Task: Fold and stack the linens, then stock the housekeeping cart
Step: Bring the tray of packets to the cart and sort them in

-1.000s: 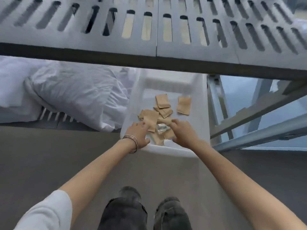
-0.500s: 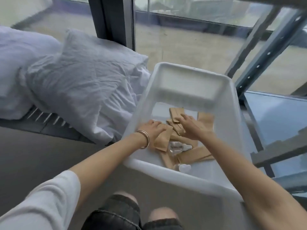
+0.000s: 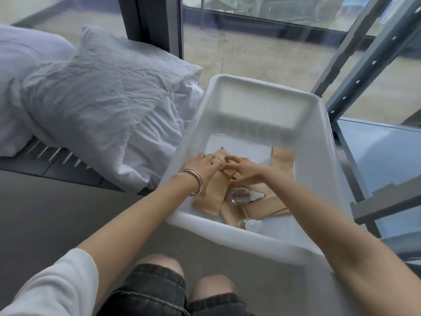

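Our left hand (image 3: pixel 202 172) and right hand (image 3: pixel 243 171) have slid from the near edge toward the middle of the white plastic bin (image 3: pixel 319 179), fingers now pinching one tan paper packet (image 3: pixel 222 156), so we judge restocking supplies continues while the rumpled white linens (image 3: pixel 102 99) wait unfolded on the shelf's left.

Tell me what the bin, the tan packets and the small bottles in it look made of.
Bin: white plastic, smooth, slightly translucent moulded walls. Tan packets: likely matte kraft paper, flat with creased edges. Small bottles: clear shiny plastic or glass, can't tell which, with white caps.
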`<state>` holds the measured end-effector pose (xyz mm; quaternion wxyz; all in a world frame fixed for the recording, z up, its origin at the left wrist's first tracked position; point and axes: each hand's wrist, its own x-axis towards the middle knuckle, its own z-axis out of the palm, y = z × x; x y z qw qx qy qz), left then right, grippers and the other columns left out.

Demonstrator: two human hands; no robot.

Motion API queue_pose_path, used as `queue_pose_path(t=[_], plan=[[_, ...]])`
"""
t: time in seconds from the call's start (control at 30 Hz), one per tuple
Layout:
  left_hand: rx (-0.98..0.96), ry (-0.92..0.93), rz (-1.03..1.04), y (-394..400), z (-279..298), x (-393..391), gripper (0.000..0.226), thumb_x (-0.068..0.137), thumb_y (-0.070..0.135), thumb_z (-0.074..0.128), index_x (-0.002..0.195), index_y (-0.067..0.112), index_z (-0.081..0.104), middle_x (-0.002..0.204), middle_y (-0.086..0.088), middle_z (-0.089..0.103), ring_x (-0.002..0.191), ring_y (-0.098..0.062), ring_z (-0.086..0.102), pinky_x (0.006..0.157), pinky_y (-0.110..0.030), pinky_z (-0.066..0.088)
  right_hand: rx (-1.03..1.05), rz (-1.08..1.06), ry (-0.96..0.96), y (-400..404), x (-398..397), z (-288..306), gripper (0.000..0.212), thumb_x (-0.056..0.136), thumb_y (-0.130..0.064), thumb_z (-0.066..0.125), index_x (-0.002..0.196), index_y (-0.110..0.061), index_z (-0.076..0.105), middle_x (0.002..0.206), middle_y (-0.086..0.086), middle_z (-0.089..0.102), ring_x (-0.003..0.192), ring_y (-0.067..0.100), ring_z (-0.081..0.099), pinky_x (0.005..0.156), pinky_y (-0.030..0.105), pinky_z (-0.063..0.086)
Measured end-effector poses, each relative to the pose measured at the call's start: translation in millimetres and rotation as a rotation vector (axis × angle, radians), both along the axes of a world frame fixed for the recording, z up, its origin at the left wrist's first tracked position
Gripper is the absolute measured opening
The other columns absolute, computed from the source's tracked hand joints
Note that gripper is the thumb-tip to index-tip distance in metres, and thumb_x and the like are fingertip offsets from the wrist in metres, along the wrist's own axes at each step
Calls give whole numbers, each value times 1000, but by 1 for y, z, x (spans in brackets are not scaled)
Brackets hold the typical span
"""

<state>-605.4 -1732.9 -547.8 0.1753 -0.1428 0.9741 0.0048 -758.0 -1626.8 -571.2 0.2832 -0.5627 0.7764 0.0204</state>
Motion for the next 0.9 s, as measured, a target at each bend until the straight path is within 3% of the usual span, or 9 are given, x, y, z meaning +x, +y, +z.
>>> queue_pose_path(t=[0.13,0.23,0.33,0.47,0.53,0.63,0.7,0.8,0.9], plan=[[89,18,53,1,-1,0,103,65,27,84,145,22,21,149,-5,21,136,-28,22,107,-39,36,-100,-97,-199,7,5,-1,31,83,-38,65,113,-34,56,144,0,30,131,25,32,111,40,26],[132,105,78,-1,2,-1,90,74,16,76,146,22,22,149,-5,22,134,-28,24,107,-37,35,-209,-340,-220,2,6,4,55,83,-41,67,127,-19,44,137,7,34,125,25,41,103,31,32],[150,204,111,-4,3,-2,76,81,6,60,146,18,24,148,-6,25,131,-29,29,107,-31,31,-149,-388,-120,-7,16,8,85,78,-47,71,142,-10,28,142,13,33,131,27,37,108,34,31],[193,370,133,-3,7,-2,65,84,-3,50,143,16,33,144,-5,34,127,-27,35,106,-27,29,-38,-307,-80,-14,40,4,84,70,-52,74,133,-12,38,129,9,41,121,27,43,98,34,39],[208,506,158,-3,12,-1,64,82,-11,44,141,15,39,141,-5,39,124,-25,38,104,-24,28,-8,-245,-87,-17,47,-1,83,64,-61,74,126,-15,42,125,7,41,118,27,42,99,38,39],[239,609,170,-2,16,1,65,79,-16,43,137,13,46,138,-7,45,121,-26,41,102,-23,28,4,-241,-141,-17,49,-4,90,63,-67,70,131,-18,39,128,4,39,117,24,40,101,40,38],[281,645,195,-3,16,0,62,77,-16,43,133,10,51,135,-10,49,119,-28,45,101,-24,29,-70,-320,-256,-20,47,-4,73,73,-61,67,124,-13,45,124,6,49,110,22,48,95,36,42],[303,672,223,-4,14,-1,60,77,-18,44,129,9,56,132,-11,52,117,-30,47,100,-24,30,-180,-473,-277,-28,45,-5,37,88,-47,58,95,-12,50,94,5,59,90,22,53,73,31,39],[302,671,220,-3,13,-2,60,78,-17,42,129,11,56,133,-9,51,118,-28,46,100,-21,28,-258,-628,-240,-39,48,-12,35,81,-35,70,76,-18,40,77,-4,47,83,19,47,60,28,33]])
